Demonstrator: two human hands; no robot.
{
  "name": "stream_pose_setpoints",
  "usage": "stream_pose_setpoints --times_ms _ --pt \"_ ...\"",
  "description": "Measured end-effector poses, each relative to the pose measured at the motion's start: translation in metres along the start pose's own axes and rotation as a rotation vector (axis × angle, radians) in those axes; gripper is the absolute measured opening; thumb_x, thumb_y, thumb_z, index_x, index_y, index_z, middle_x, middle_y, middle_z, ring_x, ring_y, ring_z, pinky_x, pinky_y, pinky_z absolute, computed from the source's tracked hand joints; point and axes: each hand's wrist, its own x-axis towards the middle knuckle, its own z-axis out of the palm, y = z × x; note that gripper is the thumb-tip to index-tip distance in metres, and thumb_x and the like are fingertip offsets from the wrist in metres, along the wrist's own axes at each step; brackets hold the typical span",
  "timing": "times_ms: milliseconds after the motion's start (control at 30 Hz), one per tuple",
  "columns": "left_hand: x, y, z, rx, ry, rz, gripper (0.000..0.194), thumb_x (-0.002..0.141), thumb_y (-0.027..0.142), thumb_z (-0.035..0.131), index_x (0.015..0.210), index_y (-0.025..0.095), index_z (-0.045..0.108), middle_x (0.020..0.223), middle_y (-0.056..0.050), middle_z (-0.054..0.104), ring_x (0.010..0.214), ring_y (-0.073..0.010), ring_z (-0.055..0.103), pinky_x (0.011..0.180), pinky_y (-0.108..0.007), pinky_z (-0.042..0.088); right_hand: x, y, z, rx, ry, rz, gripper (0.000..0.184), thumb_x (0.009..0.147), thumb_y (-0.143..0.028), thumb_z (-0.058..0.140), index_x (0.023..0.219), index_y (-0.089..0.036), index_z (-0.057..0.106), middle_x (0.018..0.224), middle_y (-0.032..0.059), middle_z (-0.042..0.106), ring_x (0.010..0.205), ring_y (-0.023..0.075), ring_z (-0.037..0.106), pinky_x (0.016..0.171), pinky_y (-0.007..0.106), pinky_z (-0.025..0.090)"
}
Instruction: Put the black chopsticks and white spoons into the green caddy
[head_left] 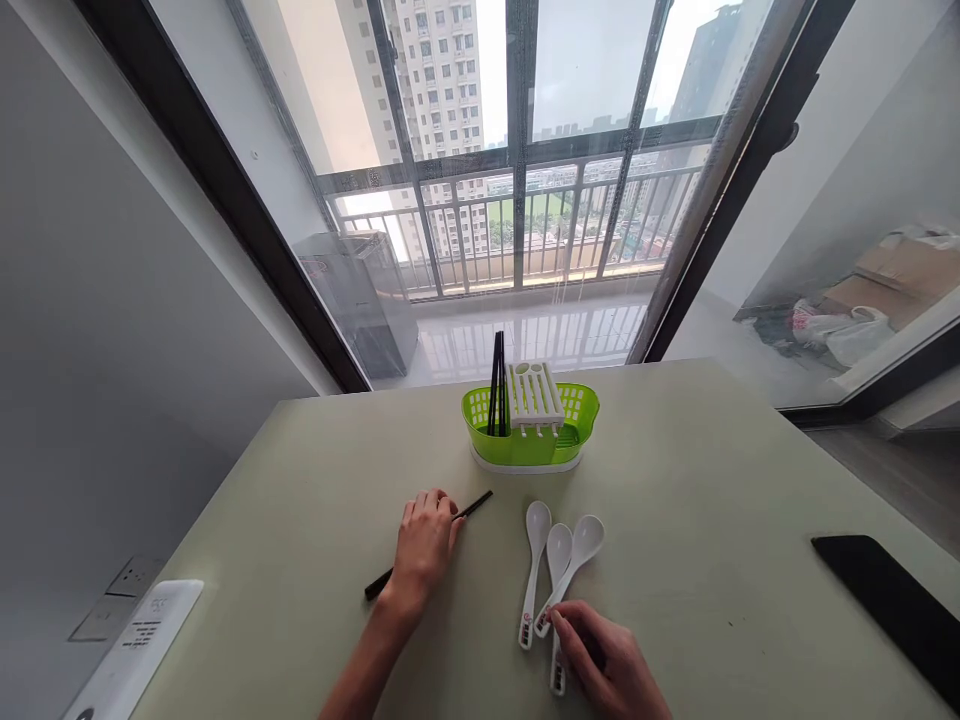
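My left hand (424, 540) is curled over a black pair of chopsticks (478, 503) lying aslant on the table; its fingers close around the middle, and whether it is one stick or two is hard to make out. With thumb and forefinger together, my right hand (607, 655) pinches the lower handle of a white spoon (588, 540), which crosses over a second white spoon (559, 548). A third white spoon (537, 525) lies just to the left. Behind them stands a green and white cutlery basket (525, 452) with several black chopsticks (497, 385) upright in its left part.
The pale green table (690, 480) reaches up to a glass sliding door with a balcony beyond. At the right edge rests a black flat object (889, 600). A white power strip or similar long white object (142, 640) lies at the left edge.
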Motion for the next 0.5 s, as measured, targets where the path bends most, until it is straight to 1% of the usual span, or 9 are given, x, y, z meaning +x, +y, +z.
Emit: stream_pose_setpoints --times_ms 100,200,267,333,400,500 --pt "0.000 0.003 -0.004 0.020 -0.023 0.000 0.013 0.090 0.014 0.060 0.091 0.020 0.071 0.111 -0.012 0.070 0.104 -0.0293 0.062 0.089 -0.040 0.045 0.001 -0.001 -0.001 -0.023 -0.005 0.002 0.048 0.101 -0.058 0.044 0.093 -0.020 0.071 0.070 0.0015 0.067 0.056 0.0133 0.057 0.055 0.019 0.048" --pt "0.000 0.006 -0.005 -0.004 -0.026 0.024 0.016 0.090 0.011 0.059 0.088 0.020 0.072 0.109 -0.011 0.072 0.102 -0.0282 0.065 0.087 -0.038 0.045 0.000 0.000 0.000 -0.024 0.003 0.002 0.047 0.101 -0.058 0.045 0.093 -0.020 0.071 0.068 0.0005 0.066 0.055 0.0131 0.058 0.054 0.018 0.048" --pt "-0.001 0.007 -0.007 -0.016 -0.031 0.032 0.015 0.092 0.015 0.059 0.090 0.022 0.072 0.103 -0.009 0.074 0.094 -0.0263 0.068 0.081 -0.035 0.046 0.000 0.000 0.000 -0.018 0.021 -0.006 0.045 0.101 -0.057 0.046 0.092 -0.020 0.071 0.066 -0.0003 0.065 0.054 0.0124 0.057 0.052 0.018 0.046" --pt "-0.005 0.009 -0.013 -0.088 -0.011 0.026 0.014 0.096 0.023 0.058 0.096 0.025 0.072 0.097 -0.006 0.076 0.085 -0.0250 0.071 0.074 -0.033 0.047 0.000 -0.001 0.000 -0.015 0.027 -0.017 0.043 0.101 -0.055 0.047 0.092 -0.020 0.071 0.067 -0.0001 0.067 0.054 0.0123 0.058 0.053 0.018 0.047" --pt "-0.008 0.014 -0.024 -0.277 0.054 0.027 0.016 0.098 0.032 0.057 0.100 0.027 0.072 0.092 -0.004 0.078 0.080 -0.0246 0.073 0.071 -0.032 0.048 0.000 -0.002 -0.001 -0.015 0.016 -0.019 0.043 0.101 -0.054 0.047 0.093 -0.020 0.072 0.070 0.0007 0.068 0.056 0.0127 0.059 0.055 0.018 0.048" --pt "-0.013 0.028 -0.045 -0.759 0.154 0.021 0.019 0.093 0.044 0.063 0.098 0.027 0.071 0.089 -0.003 0.079 0.081 -0.0252 0.076 0.075 -0.032 0.054 0.001 -0.005 -0.001 -0.009 0.015 -0.009 0.045 0.101 -0.055 0.047 0.092 -0.019 0.072 0.069 0.0010 0.068 0.056 0.0129 0.060 0.055 0.018 0.049"
